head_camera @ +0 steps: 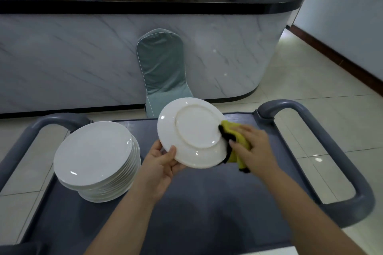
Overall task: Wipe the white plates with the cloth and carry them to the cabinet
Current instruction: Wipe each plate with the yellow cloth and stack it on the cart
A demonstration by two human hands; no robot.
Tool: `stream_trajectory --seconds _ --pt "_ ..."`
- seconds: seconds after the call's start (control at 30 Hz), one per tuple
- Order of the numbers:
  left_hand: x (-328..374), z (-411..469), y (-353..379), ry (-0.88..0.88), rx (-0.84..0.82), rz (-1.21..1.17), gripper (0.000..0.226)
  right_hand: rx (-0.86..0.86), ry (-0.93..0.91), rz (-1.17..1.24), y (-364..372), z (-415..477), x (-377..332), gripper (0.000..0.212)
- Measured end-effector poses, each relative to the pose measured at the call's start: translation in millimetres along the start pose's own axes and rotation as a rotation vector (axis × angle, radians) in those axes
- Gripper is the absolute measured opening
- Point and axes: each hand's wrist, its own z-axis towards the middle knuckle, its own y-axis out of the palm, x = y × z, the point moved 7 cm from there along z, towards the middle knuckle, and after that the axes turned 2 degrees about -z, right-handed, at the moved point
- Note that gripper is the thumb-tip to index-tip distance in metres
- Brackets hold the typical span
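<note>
Both forearms are cut off by the near edge, above a dark grey plastic cart (pixel 207 203). The left hand (pixel 163 163) pinches the near-left rim of a round white ceramic plate (pixel 192 132), thumb on its underside, the other fingers hidden behind; the plate tilts over the cart. The right hand (pixel 251 145) grips a yellow black-edged cloth (pixel 236 149) bunched against the plate's right rim. A stack of matching white plates (pixel 95 155) sits at the cart's left. Beyond stand a teal fabric-covered chair (pixel 161 68) and a pale marble-fronted counter (pixel 83 58), its clutter indistinct.
</note>
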Motion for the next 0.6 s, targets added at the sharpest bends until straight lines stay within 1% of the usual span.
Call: stream_trajectory --seconds 0.1,0.13,0.17,0.2,0.23,0.3,0.37,0.43,0.5,0.57,0.6 --pt "6 -5 10 -0.017 -0.109 0.196 0.045 0.06 0.216 0.068 -8 60 12 0.032" --pt "6 -7 15 -0.02 -0.137 0.256 0.044 0.083 0.231 0.078 -6 76 1 0.032" --pt "5 -7 20 -0.017 -0.151 0.311 0.042 0.105 0.182 0.07 -2 87 -18 0.032" --pt "5 -7 23 -0.007 -0.146 0.345 0.041 0.095 0.081 0.049 7 92 -42 0.033" --pt "5 -6 25 0.006 -0.124 0.347 0.04 0.046 -0.056 0.002 20 89 -68 0.036" --pt "5 -3 22 0.018 -0.074 0.252 0.038 -0.07 -0.312 -0.108 45 58 -110 0.041" --pt "3 -2 16 0.017 -0.065 0.148 0.036 -0.117 -0.459 -0.133 51 20 -118 0.041" --pt "-1 -3 9 0.004 -0.059 0.093 0.04 -0.118 -0.532 -0.132 39 -11 -98 0.041" --pt "-4 -4 4 -0.015 -0.05 0.051 0.045 -0.082 -0.583 -0.191 20 -31 -69 0.04" --pt "-4 -4 2 -0.022 -0.061 0.051 0.046 0.006 -0.546 -0.264 -1 -28 -42 0.038" --pt "-4 -4 3 -0.024 -0.071 0.074 0.046 0.064 -0.475 -0.284 -10 -16 -33 0.037"
